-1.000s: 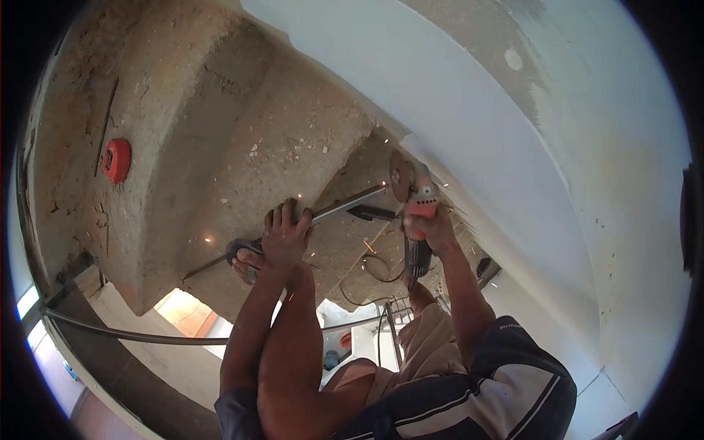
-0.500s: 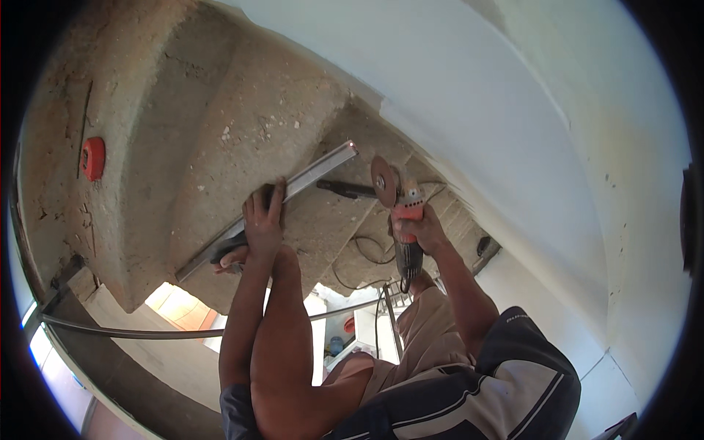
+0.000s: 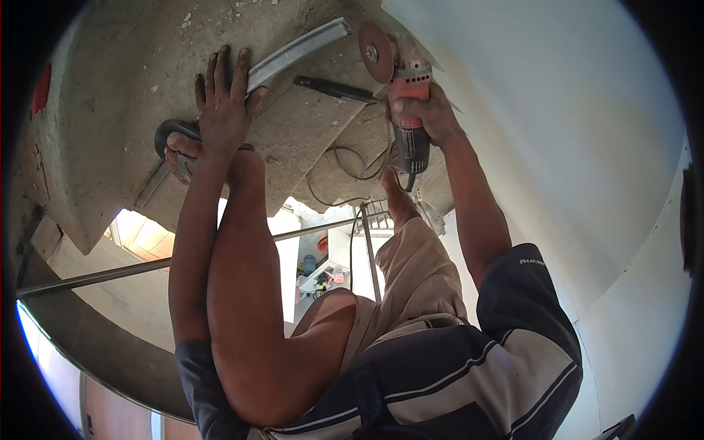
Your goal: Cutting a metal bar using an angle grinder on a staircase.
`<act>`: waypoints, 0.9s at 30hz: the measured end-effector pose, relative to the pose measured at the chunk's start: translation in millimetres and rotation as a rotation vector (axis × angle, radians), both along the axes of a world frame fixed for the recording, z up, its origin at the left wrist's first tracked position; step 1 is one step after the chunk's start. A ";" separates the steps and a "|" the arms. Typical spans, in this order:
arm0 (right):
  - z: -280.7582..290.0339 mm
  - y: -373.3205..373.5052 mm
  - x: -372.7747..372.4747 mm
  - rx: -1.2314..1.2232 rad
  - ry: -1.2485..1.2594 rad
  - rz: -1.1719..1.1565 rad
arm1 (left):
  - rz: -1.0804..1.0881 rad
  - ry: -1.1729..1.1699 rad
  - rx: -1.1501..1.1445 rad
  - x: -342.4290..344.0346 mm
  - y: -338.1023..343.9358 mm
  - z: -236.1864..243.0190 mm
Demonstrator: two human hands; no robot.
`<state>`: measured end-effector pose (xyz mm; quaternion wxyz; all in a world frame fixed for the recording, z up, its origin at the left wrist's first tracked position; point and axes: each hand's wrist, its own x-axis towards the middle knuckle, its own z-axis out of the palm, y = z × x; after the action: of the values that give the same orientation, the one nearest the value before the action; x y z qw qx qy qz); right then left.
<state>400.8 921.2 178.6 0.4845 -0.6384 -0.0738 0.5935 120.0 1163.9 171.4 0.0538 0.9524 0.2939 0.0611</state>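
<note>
- The cable (image 3: 337, 160) loops on the concrete near my grinder; I'd want it well clear of the disc.
- My sandalled foot (image 3: 182, 144) presses on the lower part of the metal bar (image 3: 301, 50); good weight there should stop it twisting.
- My right hand (image 3: 433, 114) grips the angle grinder (image 3: 409, 89) alone, so a firm wrist matters.
- My left hand (image 3: 224, 110) lies spread over the bar, fingers splayed, sensibly back from the disc.
- The disc (image 3: 377, 62) sits just beside the bar's far end, apart; I'd meet metal squarely and lightly.
</note>
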 end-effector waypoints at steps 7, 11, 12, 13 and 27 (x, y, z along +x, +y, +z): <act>-4.9 9.1 11.0 -0.015 -0.090 0.102 | 0.036 0.048 -0.010 2.0 -4.5 5.6; -7.9 10.0 7.8 0.014 -0.087 0.105 | 0.033 0.039 -0.017 1.0 -3.1 3.4; -8.2 10.8 8.2 0.007 -0.091 0.108 | 0.029 0.029 -0.018 0.5 -2.9 3.0; -8.4 11.5 9.1 0.001 -0.097 0.109 | 0.035 0.028 -0.019 0.9 -2.8 2.7; 6.4 19.9 3.8 0.018 -0.086 0.132 | 0.036 0.017 0.033 0.6 -5.4 0.8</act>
<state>404.5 941.0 185.0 0.4463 -0.6528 -0.1418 0.5954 120.6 1158.5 172.2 0.0346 0.9482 0.3104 0.0586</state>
